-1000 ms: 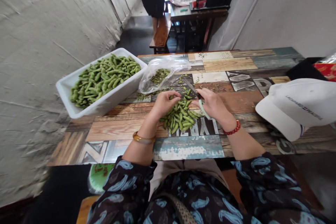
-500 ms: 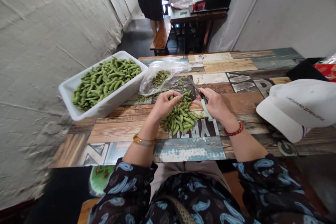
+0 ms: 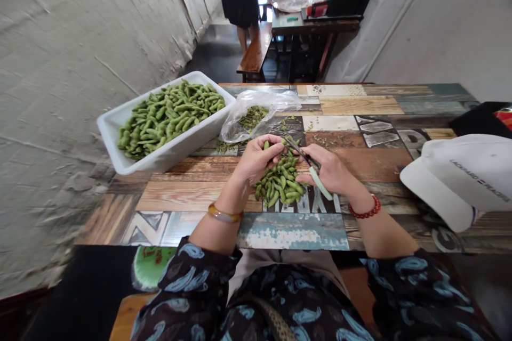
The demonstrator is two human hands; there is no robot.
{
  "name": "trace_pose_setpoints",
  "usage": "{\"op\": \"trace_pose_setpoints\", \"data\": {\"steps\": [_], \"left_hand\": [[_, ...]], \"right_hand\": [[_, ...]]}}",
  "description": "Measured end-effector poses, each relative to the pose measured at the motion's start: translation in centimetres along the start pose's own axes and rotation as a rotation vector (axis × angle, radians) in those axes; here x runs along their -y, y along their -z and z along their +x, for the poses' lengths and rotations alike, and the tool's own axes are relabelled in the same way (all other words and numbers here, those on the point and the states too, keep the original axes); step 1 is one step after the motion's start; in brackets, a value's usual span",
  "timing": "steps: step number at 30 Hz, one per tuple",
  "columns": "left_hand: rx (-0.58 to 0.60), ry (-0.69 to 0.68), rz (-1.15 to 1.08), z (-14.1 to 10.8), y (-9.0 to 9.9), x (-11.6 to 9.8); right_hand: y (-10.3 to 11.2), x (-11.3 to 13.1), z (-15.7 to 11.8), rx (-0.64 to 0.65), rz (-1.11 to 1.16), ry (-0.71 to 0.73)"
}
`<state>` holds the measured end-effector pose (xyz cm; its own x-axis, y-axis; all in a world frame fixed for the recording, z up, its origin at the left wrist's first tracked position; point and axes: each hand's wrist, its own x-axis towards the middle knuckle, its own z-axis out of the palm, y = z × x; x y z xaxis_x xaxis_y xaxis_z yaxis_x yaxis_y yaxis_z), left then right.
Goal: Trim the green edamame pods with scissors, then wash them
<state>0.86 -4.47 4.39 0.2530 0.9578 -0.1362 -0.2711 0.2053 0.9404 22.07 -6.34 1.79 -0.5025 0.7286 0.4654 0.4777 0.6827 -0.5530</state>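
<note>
A white tub (image 3: 176,146) of green pods is standing on the patterned table (image 3: 180,195), left of a loose pod pile (image 3: 279,184). Above the pile, the right hand (image 3: 328,168) is gripping scissors (image 3: 318,180), their blades reaching toward a pod (image 3: 266,145) that the left hand (image 3: 259,159) is pinching.

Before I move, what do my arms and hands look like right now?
Your sleeves are dark with a blue paisley print. Your left wrist has a glossy amber-brown bangle; your right wrist, a red beaded bracelet. Your left hand and right hand wear no gloves.
</note>
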Motion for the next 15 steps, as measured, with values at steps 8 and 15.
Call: {"op": "trace_pose_setpoints", "data": {"steps": [8, 15], "left_hand": [[0.061, -0.093, 0.242, -0.03, 0.04, 1.02], [0.041, -0.114, 0.293, 0.19, 0.12, 0.92]], "right_hand": [[-0.38, 0.17, -0.08, 0.019, 0.015, -0.002], [-0.28, 0.34, -0.02, 0.031, 0.016, -0.019]]}}
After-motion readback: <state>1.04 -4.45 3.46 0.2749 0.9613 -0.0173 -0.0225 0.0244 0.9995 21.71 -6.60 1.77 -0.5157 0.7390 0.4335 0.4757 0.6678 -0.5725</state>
